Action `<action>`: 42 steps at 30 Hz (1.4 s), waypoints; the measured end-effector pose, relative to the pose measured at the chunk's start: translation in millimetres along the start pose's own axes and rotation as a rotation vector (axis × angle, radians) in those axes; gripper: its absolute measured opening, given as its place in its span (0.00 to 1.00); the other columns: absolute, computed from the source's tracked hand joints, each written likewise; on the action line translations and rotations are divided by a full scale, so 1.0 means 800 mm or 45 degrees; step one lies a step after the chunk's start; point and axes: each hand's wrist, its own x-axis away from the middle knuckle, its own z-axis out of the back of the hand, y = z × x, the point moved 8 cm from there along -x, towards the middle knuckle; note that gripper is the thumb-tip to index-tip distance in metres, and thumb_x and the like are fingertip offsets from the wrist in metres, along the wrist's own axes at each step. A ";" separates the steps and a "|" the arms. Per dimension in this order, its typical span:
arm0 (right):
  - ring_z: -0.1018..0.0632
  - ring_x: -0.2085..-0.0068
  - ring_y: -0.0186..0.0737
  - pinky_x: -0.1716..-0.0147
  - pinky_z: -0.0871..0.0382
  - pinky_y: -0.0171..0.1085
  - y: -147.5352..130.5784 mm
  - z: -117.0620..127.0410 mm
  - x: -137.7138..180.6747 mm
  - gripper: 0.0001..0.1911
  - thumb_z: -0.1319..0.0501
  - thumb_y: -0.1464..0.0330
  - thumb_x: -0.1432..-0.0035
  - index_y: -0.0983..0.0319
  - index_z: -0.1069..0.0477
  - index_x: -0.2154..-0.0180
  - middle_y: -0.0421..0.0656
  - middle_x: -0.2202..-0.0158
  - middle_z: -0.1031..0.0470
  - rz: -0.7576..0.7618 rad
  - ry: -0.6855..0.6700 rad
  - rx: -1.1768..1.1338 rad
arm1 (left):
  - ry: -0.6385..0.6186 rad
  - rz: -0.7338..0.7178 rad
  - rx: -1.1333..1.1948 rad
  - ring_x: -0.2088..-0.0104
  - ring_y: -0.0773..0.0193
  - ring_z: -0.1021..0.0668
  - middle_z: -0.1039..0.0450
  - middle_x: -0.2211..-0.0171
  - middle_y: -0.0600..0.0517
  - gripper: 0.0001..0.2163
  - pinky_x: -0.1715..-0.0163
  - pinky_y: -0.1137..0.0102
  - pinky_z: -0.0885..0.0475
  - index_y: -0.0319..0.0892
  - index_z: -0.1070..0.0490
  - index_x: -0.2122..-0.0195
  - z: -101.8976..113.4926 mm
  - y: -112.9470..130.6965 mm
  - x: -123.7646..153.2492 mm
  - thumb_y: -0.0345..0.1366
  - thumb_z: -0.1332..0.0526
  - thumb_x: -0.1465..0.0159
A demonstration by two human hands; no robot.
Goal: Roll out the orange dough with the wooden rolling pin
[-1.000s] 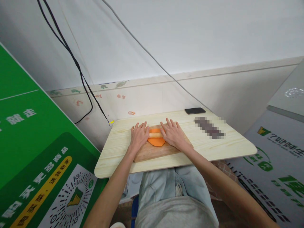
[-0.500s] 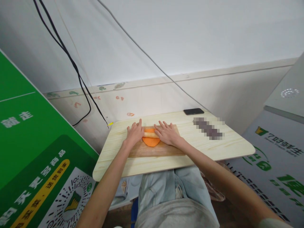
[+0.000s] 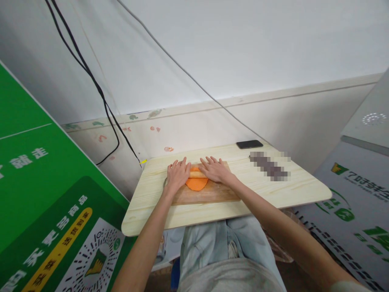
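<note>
On the board (image 3: 209,196), on the counter (image 3: 142,205) | orange sheet (image 3: 197,185) under the roller (image 3: 199,174), soft I reckon, could tear, lift both edges | roller's likely stiff, take its ends | left hand (image 3: 178,176), right hand (image 3: 215,170) laid over those, fingers spread

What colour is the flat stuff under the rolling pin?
The flat stuff under the rolling pin is orange, best seen in the head view.

Flat, round orange dough (image 3: 197,185) lies on a brown wooden board (image 3: 212,196) — a pale rolling pin (image 3: 198,174) sits sideways across it.
</note>
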 end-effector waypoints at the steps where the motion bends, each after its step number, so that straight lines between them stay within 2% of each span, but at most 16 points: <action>1: 0.45 0.20 0.63 0.25 0.53 0.70 -0.002 0.001 0.005 0.38 0.58 0.49 0.21 0.60 0.47 0.20 0.55 0.20 0.46 0.016 0.044 0.017 | -0.013 -0.015 -0.004 0.29 0.44 0.28 0.24 0.33 0.40 0.27 0.31 0.48 0.36 0.41 0.35 0.25 -0.001 0.001 0.003 0.45 0.55 0.19; 5: 0.43 0.20 0.60 0.24 0.52 0.64 -0.021 0.002 0.037 0.38 0.59 0.50 0.20 0.63 0.44 0.21 0.54 0.20 0.43 0.121 0.212 0.077 | -0.007 -0.064 -0.015 0.24 0.43 0.34 0.30 0.27 0.40 0.28 0.27 0.47 0.38 0.38 0.34 0.26 -0.003 -0.001 0.034 0.46 0.56 0.19; 8: 0.41 0.21 0.58 0.23 0.50 0.58 -0.038 0.001 0.065 0.38 0.58 0.51 0.20 0.65 0.43 0.22 0.55 0.21 0.42 0.194 0.282 0.099 | 0.030 -0.124 0.024 0.27 0.48 0.30 0.30 0.27 0.40 0.27 0.26 0.52 0.38 0.39 0.33 0.27 -0.004 -0.003 0.068 0.45 0.57 0.18; 11: 0.38 0.23 0.56 0.24 0.49 0.56 -0.048 0.002 0.082 0.36 0.56 0.51 0.20 0.63 0.38 0.24 0.55 0.22 0.39 0.239 0.328 0.103 | 0.094 -0.142 0.066 0.28 0.49 0.29 0.30 0.27 0.41 0.28 0.25 0.51 0.39 0.40 0.33 0.26 -0.004 -0.007 0.095 0.46 0.57 0.19; 13: 0.37 0.23 0.57 0.24 0.49 0.56 -0.049 0.002 0.083 0.36 0.55 0.49 0.21 0.61 0.35 0.25 0.54 0.23 0.38 0.246 0.333 0.103 | 0.120 -0.134 0.081 0.26 0.48 0.31 0.31 0.26 0.42 0.28 0.25 0.51 0.39 0.42 0.32 0.26 -0.004 -0.008 0.101 0.47 0.56 0.19; 16: 0.38 0.23 0.57 0.24 0.48 0.56 -0.041 0.000 0.065 0.35 0.56 0.49 0.20 0.60 0.35 0.24 0.53 0.23 0.36 0.233 0.302 0.110 | 0.095 -0.099 0.101 0.25 0.47 0.33 0.32 0.26 0.45 0.27 0.25 0.49 0.39 0.45 0.32 0.26 -0.005 -0.009 0.088 0.47 0.56 0.19; 20: 0.38 0.22 0.59 0.25 0.47 0.58 -0.022 -0.003 0.022 0.36 0.59 0.49 0.19 0.57 0.38 0.23 0.52 0.23 0.37 0.168 0.243 0.106 | 0.015 -0.009 0.081 0.23 0.45 0.37 0.32 0.26 0.46 0.28 0.25 0.43 0.42 0.50 0.38 0.23 -0.005 -0.009 0.050 0.49 0.56 0.19; 25: 0.36 0.24 0.59 0.29 0.42 0.58 -0.002 -0.003 -0.027 0.39 0.60 0.45 0.20 0.59 0.39 0.23 0.55 0.24 0.34 0.055 0.151 0.020 | -0.077 0.057 0.076 0.25 0.41 0.34 0.29 0.28 0.42 0.29 0.29 0.40 0.38 0.48 0.37 0.23 -0.008 -0.012 0.003 0.51 0.57 0.19; 31: 0.25 0.35 0.55 0.35 0.36 0.50 0.007 0.020 -0.050 0.33 0.61 0.53 0.18 0.60 0.27 0.33 0.55 0.35 0.22 -0.048 0.230 -0.001 | -0.106 0.111 0.112 0.30 0.43 0.27 0.24 0.33 0.39 0.29 0.33 0.45 0.34 0.45 0.33 0.26 -0.010 -0.016 -0.030 0.52 0.55 0.20; 36: 0.23 0.38 0.54 0.39 0.33 0.49 0.007 0.023 -0.044 0.30 0.59 0.56 0.18 0.60 0.24 0.37 0.54 0.39 0.19 -0.066 0.261 0.013 | -0.123 0.112 0.110 0.32 0.43 0.26 0.22 0.34 0.39 0.28 0.34 0.45 0.34 0.46 0.30 0.28 -0.009 -0.015 -0.028 0.52 0.54 0.20; 42: 0.29 0.31 0.57 0.32 0.40 0.55 0.001 0.015 -0.016 0.32 0.54 0.50 0.20 0.60 0.27 0.32 0.54 0.33 0.23 -0.119 0.359 0.036 | -0.016 0.064 0.088 0.31 0.45 0.28 0.22 0.34 0.41 0.26 0.34 0.47 0.33 0.46 0.33 0.26 -0.002 -0.009 0.007 0.49 0.54 0.19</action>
